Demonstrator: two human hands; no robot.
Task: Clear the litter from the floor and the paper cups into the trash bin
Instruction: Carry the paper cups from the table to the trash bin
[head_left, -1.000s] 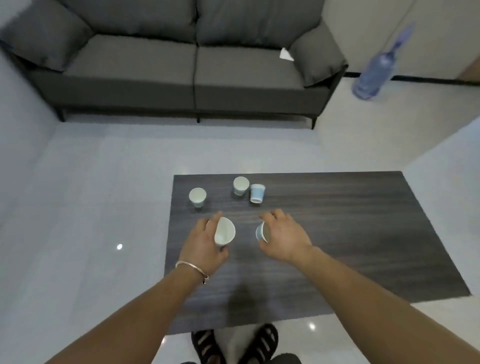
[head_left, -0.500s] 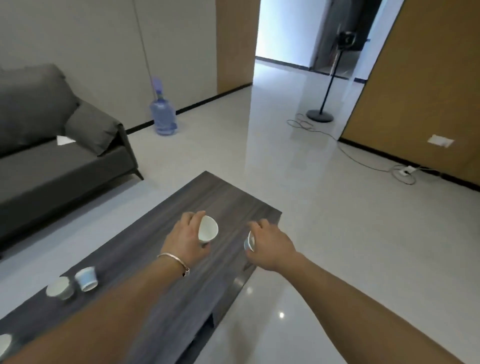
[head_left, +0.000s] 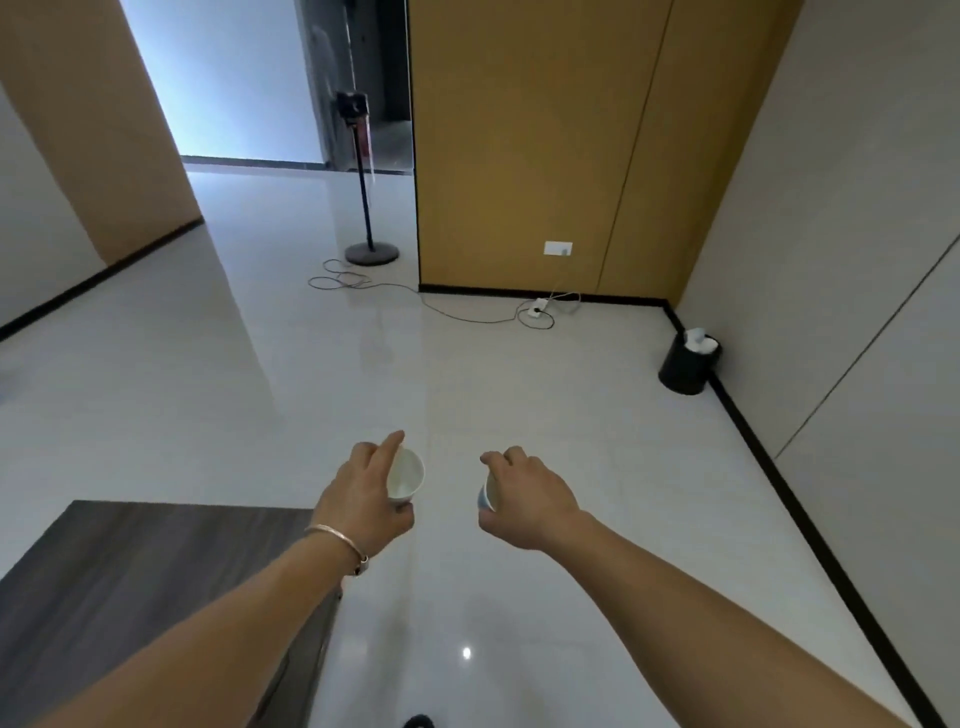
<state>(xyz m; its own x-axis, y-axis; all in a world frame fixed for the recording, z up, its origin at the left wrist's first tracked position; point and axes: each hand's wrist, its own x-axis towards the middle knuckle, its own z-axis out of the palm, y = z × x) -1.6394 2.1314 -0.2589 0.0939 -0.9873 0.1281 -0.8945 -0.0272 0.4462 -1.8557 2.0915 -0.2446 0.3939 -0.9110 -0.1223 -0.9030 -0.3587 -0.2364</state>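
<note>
Now arms outstretched — left hand (head_left: 363, 493) clasps white cup (head_left: 408, 475); right hand (head_left: 530, 499) clasps bluish cup (head_left: 487, 498).

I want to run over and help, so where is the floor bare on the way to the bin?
The wide floor between the dark table and the black trash bin is bare. Crowded spot: loose cables and a power strip lie by the wooden wall, beside the stand's base.

Bright, cool daylight enters from a doorway (head_left: 244, 78) at the upper left, the glossy floor (head_left: 467, 395) shows pale glare and one small ceiling-light spot near bottom centre, straight lines bow at the edges, and detail is slightly soft.
</note>
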